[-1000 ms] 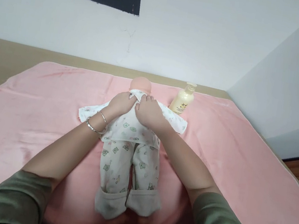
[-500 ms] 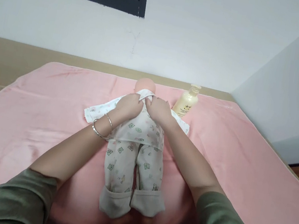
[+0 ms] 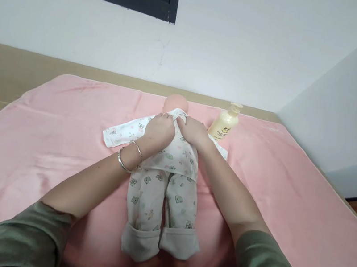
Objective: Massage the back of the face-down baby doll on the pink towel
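Note:
A baby doll [image 3: 176,102] lies in front of me with its head at the far end. It wears a white printed top [image 3: 180,163] and matching trousers [image 3: 148,196] with turned-up cuffs. Closed near the neckline, my left hand [image 3: 161,131] grips the cloth of the top, fingertips hidden. My right hand [image 3: 194,131] pinches the collar from the other side, its thumb towards the middle. The top's sleeves spread out to both sides, and the doll's feet show dimly below the cuffs.
A pink blanket [image 3: 41,166] lies under the doll on a wooden surface [image 3: 9,66]. Just beyond my right hand stands a pale yellow pump bottle [image 3: 224,123]. White walls [image 3: 247,40] close off the back and right, with a dark window frame [image 3: 158,2] at upper left.
My left hand has shifted slightly right and turned over the top's neckline, its knuckles now higher. My right hand stays at the collar. The whole view has moved a little.

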Tool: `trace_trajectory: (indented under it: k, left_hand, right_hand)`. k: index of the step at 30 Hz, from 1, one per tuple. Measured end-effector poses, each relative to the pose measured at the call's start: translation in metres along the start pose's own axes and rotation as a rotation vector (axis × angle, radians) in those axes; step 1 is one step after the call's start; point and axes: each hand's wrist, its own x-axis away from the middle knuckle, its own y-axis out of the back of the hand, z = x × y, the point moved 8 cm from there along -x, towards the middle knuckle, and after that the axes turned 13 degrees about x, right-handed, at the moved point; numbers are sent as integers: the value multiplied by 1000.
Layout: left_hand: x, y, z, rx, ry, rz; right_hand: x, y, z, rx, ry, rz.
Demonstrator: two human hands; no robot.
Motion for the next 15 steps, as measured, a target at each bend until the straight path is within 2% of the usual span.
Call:
trace_trajectory:
  k: [4, 7, 10, 13, 15]
  left_hand:
    - [-14, 0, 28, 162, 95, 47]
    - [-20, -1, 39, 223, 117, 66]
    - [-11, 0, 26, 87, 51, 29]
    - [1, 0, 2, -60, -59, -17]
    - [2, -2, -4, -64, -89, -11]
  right_hand:
    - [28, 8, 37, 220, 54, -142]
    - [38, 10, 51, 247, 120, -188]
    - [24, 8, 36, 97, 118, -125]
    - [1, 2, 4, -77, 4, -51]
    - [-9, -2, -10, -125, -49, -28]
